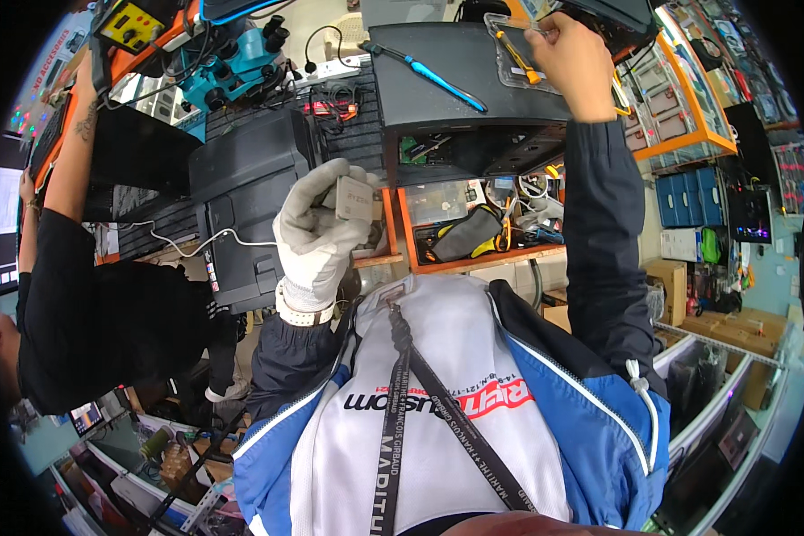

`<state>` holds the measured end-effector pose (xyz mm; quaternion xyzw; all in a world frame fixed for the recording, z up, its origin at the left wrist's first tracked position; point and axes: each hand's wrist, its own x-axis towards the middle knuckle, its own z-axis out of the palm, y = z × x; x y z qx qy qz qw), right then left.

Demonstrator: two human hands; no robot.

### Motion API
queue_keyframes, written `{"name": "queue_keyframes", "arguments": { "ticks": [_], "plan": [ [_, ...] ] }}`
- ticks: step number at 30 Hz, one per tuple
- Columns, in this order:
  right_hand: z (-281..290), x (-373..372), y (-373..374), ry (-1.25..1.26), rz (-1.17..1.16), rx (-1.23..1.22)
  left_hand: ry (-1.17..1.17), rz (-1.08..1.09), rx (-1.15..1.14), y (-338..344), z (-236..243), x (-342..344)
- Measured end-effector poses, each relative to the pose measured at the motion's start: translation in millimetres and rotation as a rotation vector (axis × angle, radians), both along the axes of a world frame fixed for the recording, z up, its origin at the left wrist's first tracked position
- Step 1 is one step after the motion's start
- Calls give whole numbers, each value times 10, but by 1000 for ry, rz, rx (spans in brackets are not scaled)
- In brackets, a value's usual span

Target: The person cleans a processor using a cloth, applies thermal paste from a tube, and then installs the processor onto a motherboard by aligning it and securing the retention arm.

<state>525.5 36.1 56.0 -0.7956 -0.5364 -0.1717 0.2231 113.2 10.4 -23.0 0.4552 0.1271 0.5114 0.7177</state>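
My left hand [320,234] wears a pale grey glove and is raised in front of my chest. Pinched in its fingers is a square processor chip [354,200], its metal lid facing up. At the upper right, my bare right hand [573,64] has its thumb and fingertips closed on the edge of a clear plastic clamshell package [498,25]. That package lies on top of a black computer case [420,61]. A yellow-and-black slim tool [516,55] rests on the package. Left of it, a blue-and-black screwdriver [433,75] lies on the case.
Below the case, an orange-edged drawer [482,261] holds pliers and cables. A black printer [254,179] stands to the left, near a teal microscope [232,70]. Another person in black [116,322] works at far left. An orange-framed glass cabinet [679,98] stands right.
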Motion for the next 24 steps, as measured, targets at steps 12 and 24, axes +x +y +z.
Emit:
{"name": "queue_keyframes", "arguments": {
  "ticks": [12,24],
  "plan": [
    [-27,-916,411,238,442,-192,81,97,12,-48,-199,-252],
    [315,-636,447,126,362,-177,56,205,-184,-137,-354,-557]
  ]
}}
